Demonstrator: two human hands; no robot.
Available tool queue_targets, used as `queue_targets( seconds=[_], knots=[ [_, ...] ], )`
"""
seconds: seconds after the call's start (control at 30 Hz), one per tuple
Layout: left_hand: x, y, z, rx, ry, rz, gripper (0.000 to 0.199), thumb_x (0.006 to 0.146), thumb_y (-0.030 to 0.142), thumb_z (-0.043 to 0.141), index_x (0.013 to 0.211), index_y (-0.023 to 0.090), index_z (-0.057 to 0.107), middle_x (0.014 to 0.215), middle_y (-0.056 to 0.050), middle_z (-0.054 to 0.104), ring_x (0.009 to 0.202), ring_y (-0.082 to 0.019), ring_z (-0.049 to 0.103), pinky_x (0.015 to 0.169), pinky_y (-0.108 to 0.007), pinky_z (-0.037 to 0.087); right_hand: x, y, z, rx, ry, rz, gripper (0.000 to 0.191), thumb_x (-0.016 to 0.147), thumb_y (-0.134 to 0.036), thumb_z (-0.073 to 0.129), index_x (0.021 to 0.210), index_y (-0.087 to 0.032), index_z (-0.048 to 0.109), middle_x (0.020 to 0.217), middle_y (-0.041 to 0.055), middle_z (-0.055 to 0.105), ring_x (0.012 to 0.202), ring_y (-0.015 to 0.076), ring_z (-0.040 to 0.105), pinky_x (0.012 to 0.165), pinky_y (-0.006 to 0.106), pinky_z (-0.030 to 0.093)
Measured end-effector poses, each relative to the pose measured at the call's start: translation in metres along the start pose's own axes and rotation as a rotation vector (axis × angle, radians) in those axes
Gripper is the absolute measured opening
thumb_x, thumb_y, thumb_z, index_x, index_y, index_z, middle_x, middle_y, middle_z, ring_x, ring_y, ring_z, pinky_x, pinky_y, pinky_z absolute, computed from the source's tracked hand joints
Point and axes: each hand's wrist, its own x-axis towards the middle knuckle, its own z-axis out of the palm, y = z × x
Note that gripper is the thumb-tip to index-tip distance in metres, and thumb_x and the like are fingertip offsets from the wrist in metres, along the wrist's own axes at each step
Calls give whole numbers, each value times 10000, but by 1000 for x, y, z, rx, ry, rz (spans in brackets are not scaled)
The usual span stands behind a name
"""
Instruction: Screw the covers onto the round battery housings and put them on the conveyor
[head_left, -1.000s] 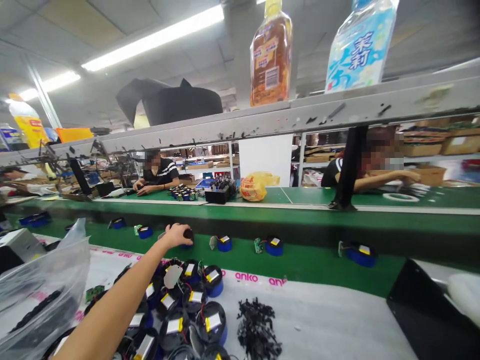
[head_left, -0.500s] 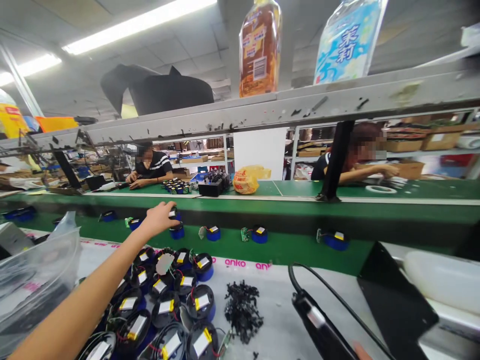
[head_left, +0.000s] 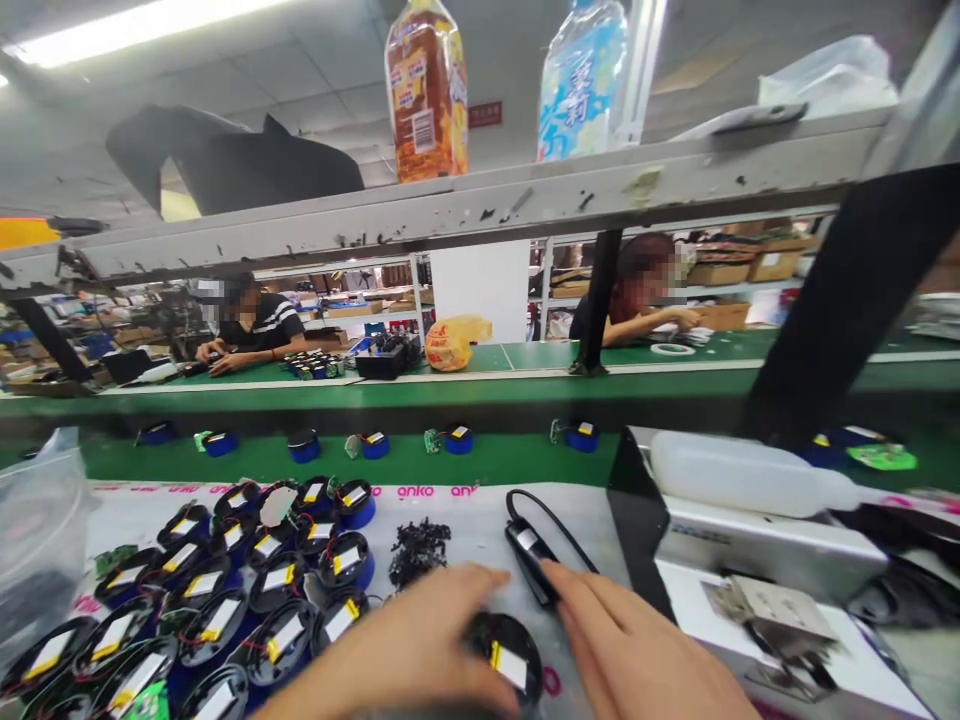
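Note:
My left hand [head_left: 427,640] is beside a round black part with a white-and-yellow battery [head_left: 512,665], thumb and fingers apart around its left side. To the right of that part, my right hand [head_left: 637,640] lies with fingers stretched forward, its fingertips by the black handheld tool [head_left: 534,560] with a cable. Whether it grips the tool is hard to make out. Many similar round units [head_left: 279,577] crowd the left of the white sheet. A heap of small black pieces [head_left: 420,548] lies just beyond my left hand.
Blue units stand on the green belt [head_left: 510,462]. A metal machine [head_left: 772,540] with a white bottle is at right. A clear plastic bin [head_left: 37,540] sits at left. Above runs a shelf [head_left: 487,205] with bottles. Two people work across the belt.
My left hand has come back from the belt to the near sheet, beside a round part. My right hand has come further into view. The view has shifted right.

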Motion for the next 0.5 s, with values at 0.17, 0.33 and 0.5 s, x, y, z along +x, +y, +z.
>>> queue_targets(
  seconds=[0.17,0.33,0.5],
  knots=[
    [36,-30,-35,167,79,-220,229,994,300,565,1148,165,666,1146,-87,701,1004,-231,683,904,-441,552,43,-40,11,134,-254,80,199,894,-266,631,1001,-135,736,865,160,750,803,361,721,670,465,571],
    [47,-39,-23,271,66,-263,277,964,312,627,1204,174,633,1223,-87,664,1036,-236,672,887,-447,569,44,-60,44,284,-234,-9,77,850,-136,684,812,-190,725,802,63,753,784,257,717,718,339,520],
    [35,-47,-32,219,145,-247,233,966,311,624,1142,163,658,1168,-76,687,1016,-227,676,893,-448,562,37,-51,41,440,-191,28,233,935,-65,478,898,-170,682,882,64,731,768,228,690,675,329,525]
  ],
)
